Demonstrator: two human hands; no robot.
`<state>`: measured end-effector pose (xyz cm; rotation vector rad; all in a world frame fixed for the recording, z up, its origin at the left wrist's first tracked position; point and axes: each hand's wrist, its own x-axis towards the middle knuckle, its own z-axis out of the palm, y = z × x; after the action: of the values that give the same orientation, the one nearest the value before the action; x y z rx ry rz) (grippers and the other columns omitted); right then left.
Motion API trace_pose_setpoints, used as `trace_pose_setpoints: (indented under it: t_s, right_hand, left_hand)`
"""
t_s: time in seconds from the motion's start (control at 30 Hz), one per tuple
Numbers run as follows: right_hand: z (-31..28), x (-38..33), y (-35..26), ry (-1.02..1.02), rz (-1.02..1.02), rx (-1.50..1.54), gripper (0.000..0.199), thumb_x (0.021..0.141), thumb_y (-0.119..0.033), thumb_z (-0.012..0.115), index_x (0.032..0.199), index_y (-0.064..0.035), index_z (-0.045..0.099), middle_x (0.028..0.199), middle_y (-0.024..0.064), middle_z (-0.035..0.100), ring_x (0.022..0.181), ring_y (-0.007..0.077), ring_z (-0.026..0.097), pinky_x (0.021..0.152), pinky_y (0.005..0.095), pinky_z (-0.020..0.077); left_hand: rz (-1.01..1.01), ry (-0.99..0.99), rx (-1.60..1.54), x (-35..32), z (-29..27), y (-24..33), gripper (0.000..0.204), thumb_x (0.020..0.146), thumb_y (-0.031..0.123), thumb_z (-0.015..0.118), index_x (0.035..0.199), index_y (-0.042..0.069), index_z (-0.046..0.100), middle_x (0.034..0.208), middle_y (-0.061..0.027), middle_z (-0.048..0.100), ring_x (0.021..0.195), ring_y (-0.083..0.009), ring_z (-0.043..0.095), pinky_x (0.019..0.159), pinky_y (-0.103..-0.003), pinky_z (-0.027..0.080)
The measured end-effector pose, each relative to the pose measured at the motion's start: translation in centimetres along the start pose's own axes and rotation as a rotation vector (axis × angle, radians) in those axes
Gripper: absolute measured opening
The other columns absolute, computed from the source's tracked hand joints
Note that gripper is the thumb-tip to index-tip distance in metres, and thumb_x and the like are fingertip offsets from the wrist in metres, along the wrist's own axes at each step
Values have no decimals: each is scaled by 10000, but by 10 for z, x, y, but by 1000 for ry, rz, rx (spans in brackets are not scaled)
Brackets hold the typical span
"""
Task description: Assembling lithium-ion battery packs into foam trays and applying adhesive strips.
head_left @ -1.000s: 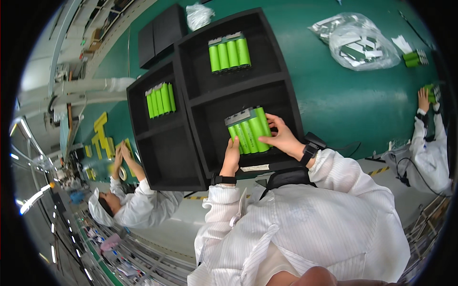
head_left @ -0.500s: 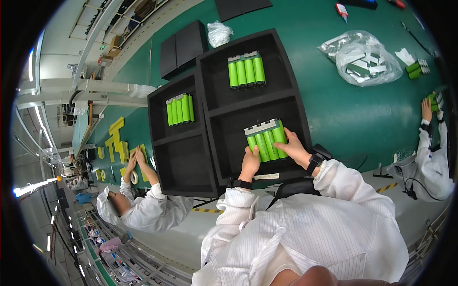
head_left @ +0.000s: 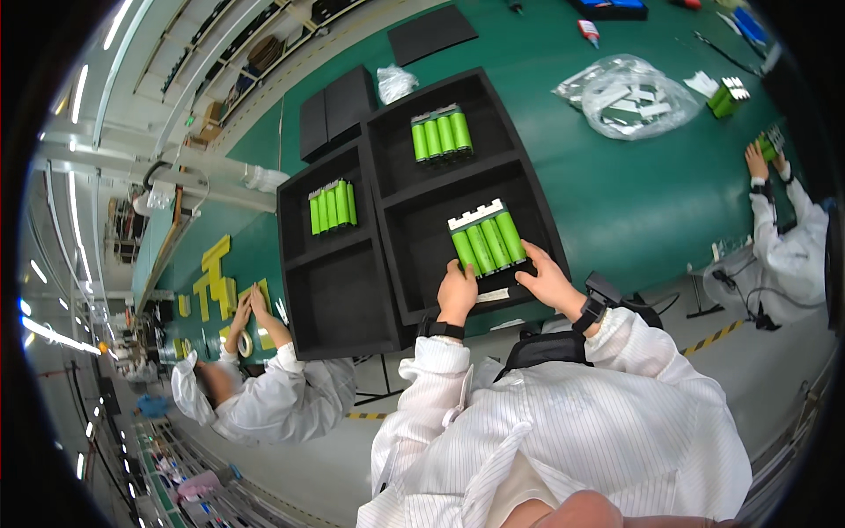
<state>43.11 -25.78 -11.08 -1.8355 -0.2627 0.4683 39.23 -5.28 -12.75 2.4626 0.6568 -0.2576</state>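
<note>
My left hand [head_left: 456, 295] and my right hand [head_left: 544, 277] both grip the near end of a pack of green cylindrical cells [head_left: 487, 242] with a white holder at its far end. The pack lies in the near compartment of a black foam tray [head_left: 537, 207]. A second green cell pack [head_left: 441, 135] rests in the far compartment of the same tray. Left of it stands another black foam tray [head_left: 339, 304] with a third green cell pack [head_left: 332, 206] in its far compartment; its near compartment is bare.
The trays sit on a green table [head_left: 607, 194]. A clear plastic bag with white parts [head_left: 629, 97] lies at the far right, flat black foam sheets [head_left: 334, 110] behind the trays. One person in white works at the left [head_left: 264, 396], another at the right [head_left: 779, 238].
The view has shifted, so trays and hands appear further right and lower. The cell pack has stayed in the near compartment, with both hands still on its near end.
</note>
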Motion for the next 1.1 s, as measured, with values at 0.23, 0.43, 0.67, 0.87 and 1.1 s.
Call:
trace_pose_setpoints:
  t_s: [0.23, 0.43, 0.67, 0.87, 1.1]
  right_hand:
    - [-40, -23, -7, 27, 12, 182, 666, 846, -164, 634, 1429, -18, 347, 1406, 220, 428, 1281, 329, 451, 1039, 405, 391]
    - [-81, 97, -46, 143, -321, 223, 658, 867, -94, 566, 1448, -41, 263, 1361, 208, 490, 1225, 338, 503, 1020, 403, 409]
    - [-18, 315, -9, 148, -151, 119, 654, 801, -62, 524, 1392, 64, 274, 1305, 279, 506, 1213, 400, 495, 1007, 401, 405]
    - [29, 358, -5, 314, -170, -80, 686, 799, -118, 656, 1370, 42, 310, 1224, 303, 538, 1143, 416, 533, 962, 437, 439]
    - [45, 355, -3, 408, -197, -86, 777, 765, -92, 709, 1406, 19, 283, 1340, 223, 493, 1223, 376, 491, 1015, 394, 409]
  left_hand:
    - [165, 100, 7, -24, -25, -36, 447, 929, 262, 555, 1256, -38, 502, 1135, -254, 628, 1064, -386, 607, 897, -416, 480]
    - [250, 289, 74, -25, -51, -50, 266, 875, 141, 589, 1115, 30, 607, 1075, -152, 633, 1026, -342, 556, 904, -433, 431]
    - [376, 315, 358, -29, -28, -56, 221, 784, 97, 524, 954, 96, 666, 925, -73, 660, 966, -247, 573, 963, -417, 341]
    - [287, 318, 343, -31, -35, -53, 237, 773, 89, 522, 961, 99, 664, 922, -66, 661, 967, -229, 583, 976, -421, 338]
    - [276, 322, 311, -30, -41, -48, 242, 761, 95, 527, 960, 110, 662, 914, -30, 657, 959, -203, 581, 968, -410, 330]
